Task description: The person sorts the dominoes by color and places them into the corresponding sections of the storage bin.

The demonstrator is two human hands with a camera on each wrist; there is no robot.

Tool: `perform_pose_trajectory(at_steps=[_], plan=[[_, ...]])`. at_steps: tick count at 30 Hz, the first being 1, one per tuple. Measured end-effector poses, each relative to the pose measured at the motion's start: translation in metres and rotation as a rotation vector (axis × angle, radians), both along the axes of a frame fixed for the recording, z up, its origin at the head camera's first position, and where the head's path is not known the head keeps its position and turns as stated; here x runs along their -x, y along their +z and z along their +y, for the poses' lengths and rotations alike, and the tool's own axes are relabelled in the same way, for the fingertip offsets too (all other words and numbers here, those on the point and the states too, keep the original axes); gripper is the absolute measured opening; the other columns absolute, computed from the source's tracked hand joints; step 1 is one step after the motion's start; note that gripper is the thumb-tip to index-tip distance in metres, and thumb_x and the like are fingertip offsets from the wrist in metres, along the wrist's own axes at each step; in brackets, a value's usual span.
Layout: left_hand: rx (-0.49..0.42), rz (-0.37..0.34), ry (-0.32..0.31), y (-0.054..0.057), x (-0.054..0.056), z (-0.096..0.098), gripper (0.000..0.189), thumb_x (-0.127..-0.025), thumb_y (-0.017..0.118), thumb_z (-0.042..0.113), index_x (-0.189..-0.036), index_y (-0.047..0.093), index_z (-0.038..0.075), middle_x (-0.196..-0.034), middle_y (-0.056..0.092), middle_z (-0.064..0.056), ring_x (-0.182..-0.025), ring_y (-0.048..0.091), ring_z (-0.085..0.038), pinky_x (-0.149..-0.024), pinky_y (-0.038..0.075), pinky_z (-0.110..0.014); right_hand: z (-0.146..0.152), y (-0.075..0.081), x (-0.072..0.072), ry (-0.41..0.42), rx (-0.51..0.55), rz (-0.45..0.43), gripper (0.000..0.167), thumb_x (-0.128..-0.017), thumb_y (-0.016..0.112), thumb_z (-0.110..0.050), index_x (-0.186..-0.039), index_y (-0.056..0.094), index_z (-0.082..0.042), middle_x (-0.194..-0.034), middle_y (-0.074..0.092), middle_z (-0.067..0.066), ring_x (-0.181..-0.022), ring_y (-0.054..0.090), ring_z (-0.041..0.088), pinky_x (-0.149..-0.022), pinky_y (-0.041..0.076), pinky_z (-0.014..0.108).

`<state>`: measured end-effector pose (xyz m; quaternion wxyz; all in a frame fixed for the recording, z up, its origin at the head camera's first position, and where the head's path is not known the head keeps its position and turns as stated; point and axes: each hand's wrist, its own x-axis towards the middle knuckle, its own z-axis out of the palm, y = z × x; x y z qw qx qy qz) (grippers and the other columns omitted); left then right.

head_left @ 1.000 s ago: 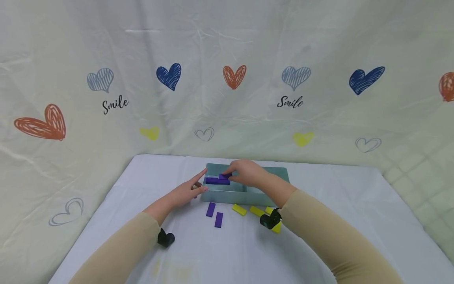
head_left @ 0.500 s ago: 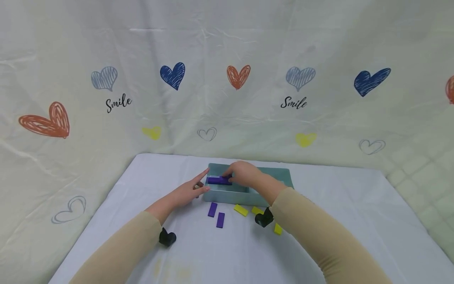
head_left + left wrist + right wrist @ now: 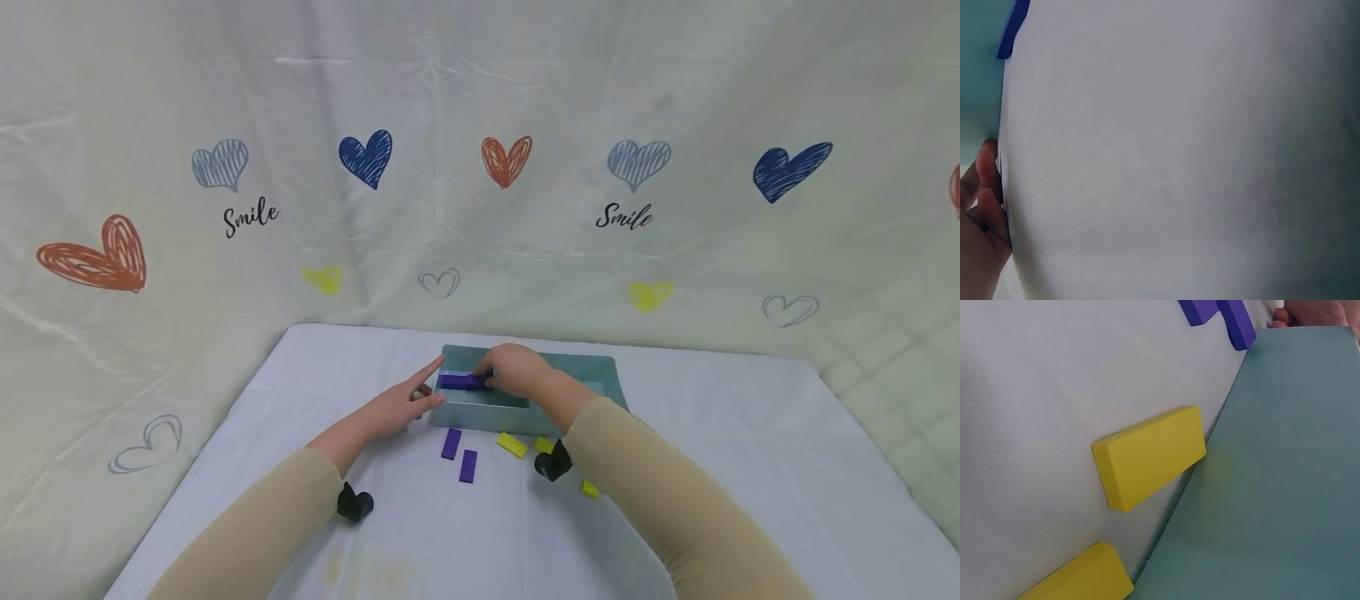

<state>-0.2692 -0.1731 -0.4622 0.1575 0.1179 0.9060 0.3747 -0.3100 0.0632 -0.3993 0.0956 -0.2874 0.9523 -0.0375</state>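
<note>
My left hand [image 3: 390,408] touches the left end of a teal divided box [image 3: 480,417], index finger and thumb stretched towards its two corners. In the left wrist view, its fingers [image 3: 988,172] lie against the box wall. My right hand [image 3: 516,369] reaches into the box's left compartment and pinches a purple block, mostly hidden by its fingers. A purple row [image 3: 459,382] lies in that compartment, right at the fingertips. On the white cloth before the box are two loose purple blocks [image 3: 451,443] and several yellow blocks [image 3: 512,445].
The right forearm crosses over the box's right compartment and partly covers the yellow blocks. In the right wrist view, one yellow block [image 3: 1150,456] lies close along the box's front wall [image 3: 1272,462]. A white cloth wall [image 3: 480,250] with printed hearts stands behind the table.
My right hand has lowered the purple block to the row inside the left compartment, and its forearm has shifted slightly left. The left hand keeps its place at the box's end.
</note>
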Motion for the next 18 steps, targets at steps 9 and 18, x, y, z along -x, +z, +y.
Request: perform_pose_trajectory(at_steps=[9,18], plan=[[0.008,0.002,0.006,-0.001,0.0,-0.001,0.078,-0.087,0.051,0.075,-0.152,0.01,0.059,-0.13,0.054,-0.004,-0.096,0.06,-0.018,-0.087,0.048,-0.043,-0.001,-0.008,0.004,-0.003,-0.018,0.026,0.027,-0.095,0.069,-0.016,-0.12,0.074,-0.022,-0.121,0.069,-0.002,-0.118,0.061,0.019,-0.099,0.046,0.039],[0.01,-0.001,0.005,0.001,-0.001,-0.001,0.078,-0.088,0.052,0.074,-0.152,0.01,0.058,-0.129,0.054,-0.004,-0.096,0.059,-0.018,-0.086,0.048,-0.043,-0.003,-0.012,0.005,-0.013,-0.04,0.057,0.027,-0.095,0.069,-0.018,-0.121,0.074,-0.023,-0.12,0.069,-0.002,-0.117,0.061,0.019,-0.098,0.047,0.039]])
